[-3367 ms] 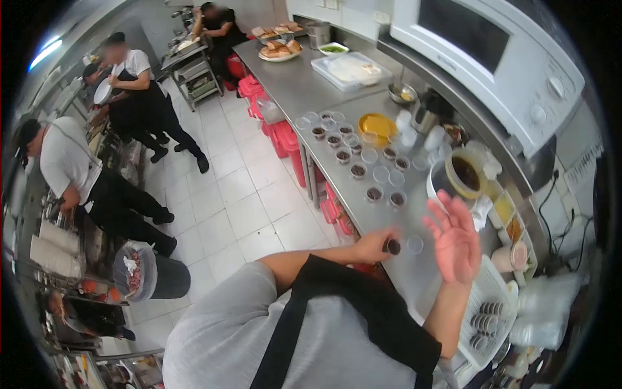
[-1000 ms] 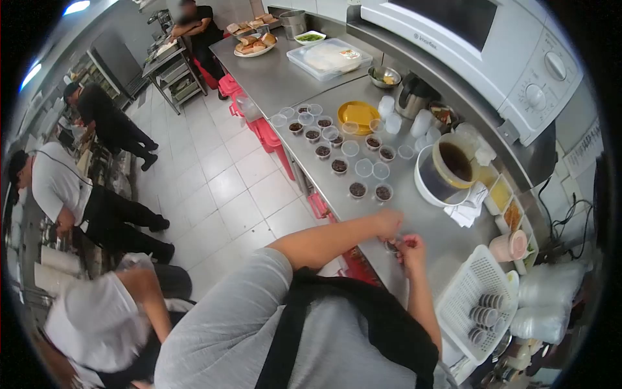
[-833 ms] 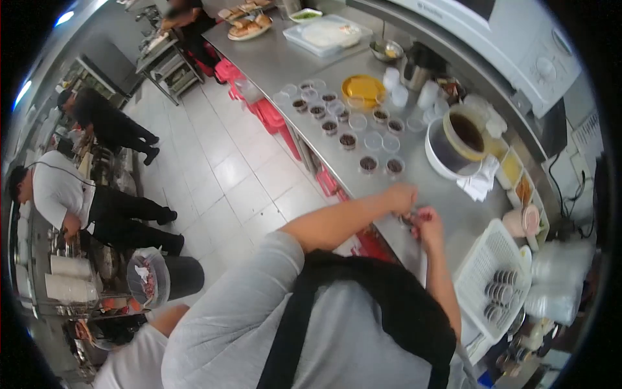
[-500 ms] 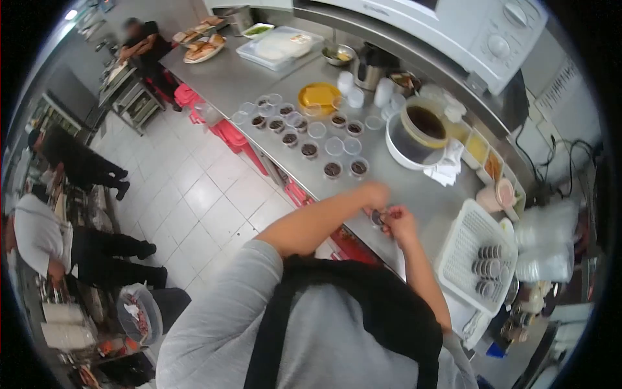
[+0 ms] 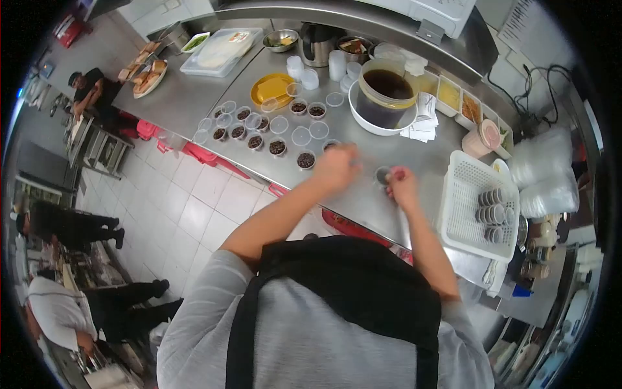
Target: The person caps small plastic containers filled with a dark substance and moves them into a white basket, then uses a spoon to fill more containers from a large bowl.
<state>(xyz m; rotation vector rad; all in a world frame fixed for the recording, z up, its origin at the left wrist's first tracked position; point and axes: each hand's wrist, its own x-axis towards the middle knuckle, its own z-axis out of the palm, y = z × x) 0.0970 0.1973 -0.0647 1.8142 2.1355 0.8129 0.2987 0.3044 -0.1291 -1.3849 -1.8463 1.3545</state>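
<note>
My right hand [image 5: 403, 186] is closed on a small clear portion cup [image 5: 382, 176] over the steel counter, thumb and fingers at its side. My left hand [image 5: 337, 168] is smeared by motion, so its fingers cannot be read. It is nearest to a cup [image 5: 330, 144] that it partly hides and to a cup of dark contents [image 5: 305, 160]. Several similar filled cups [image 5: 277, 147] stand to the left without lids. Clear round lids [image 5: 301, 135] lie flat among them.
A white basket [image 5: 457, 220] at right holds several small cups [image 5: 490, 214]. Behind stand a bucket of dark liquid [image 5: 387, 97] in a white bowl [image 5: 363, 123], a yellow plate [image 5: 272, 89] and stacked clear containers [image 5: 310, 79]. Co-workers [image 5: 97, 97] are at the far left.
My left hand has moved away from the cup, leftward toward the filled cups. My right hand still has the cup. The camera view has shifted, so the counter appears farther up and left.
</note>
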